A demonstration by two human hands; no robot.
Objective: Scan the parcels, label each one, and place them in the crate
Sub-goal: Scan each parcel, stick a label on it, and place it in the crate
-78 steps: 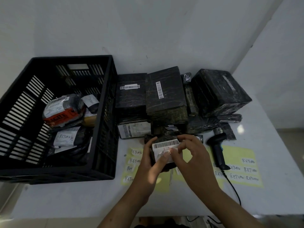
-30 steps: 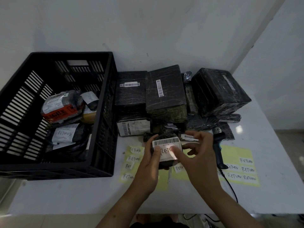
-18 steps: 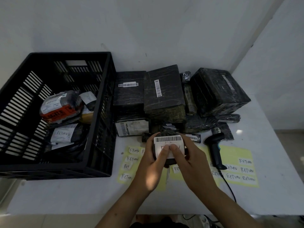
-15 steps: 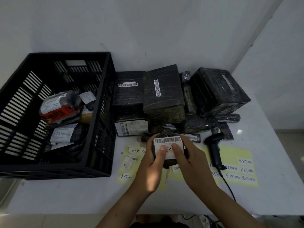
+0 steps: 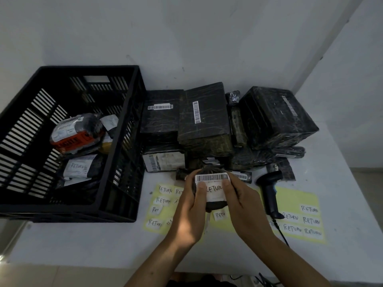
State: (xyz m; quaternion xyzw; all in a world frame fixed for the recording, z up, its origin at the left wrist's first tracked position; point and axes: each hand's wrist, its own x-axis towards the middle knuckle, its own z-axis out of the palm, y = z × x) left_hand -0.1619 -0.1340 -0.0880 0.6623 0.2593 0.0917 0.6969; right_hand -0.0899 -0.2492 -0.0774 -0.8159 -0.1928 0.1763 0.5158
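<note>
My left hand (image 5: 191,206) and right hand (image 5: 242,206): both curled round small dark parcel (image 5: 215,205), face turned up toward me. Thumbs (image 5: 201,186) press white RETURN label (image 5: 214,191) flat, below barcode strip (image 5: 212,177), so it sticks smooth. Cannot tell if parcel rests on table (image 5: 83,241). Yellow sheets (image 5: 296,204) of spare labels lie under and beside hands. Scanner (image 5: 269,193) lies just right, in reach. Waiting pile (image 5: 203,121) behind. Crate (image 5: 116,141) at left holds few parcels; mine likely goes there next.

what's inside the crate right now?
In the crate: a parcel with red tape, a black parcel labelled RETURN, a small parcel with a white label and something yellow, partly covered. Whatever lies under them is hidden.
</note>
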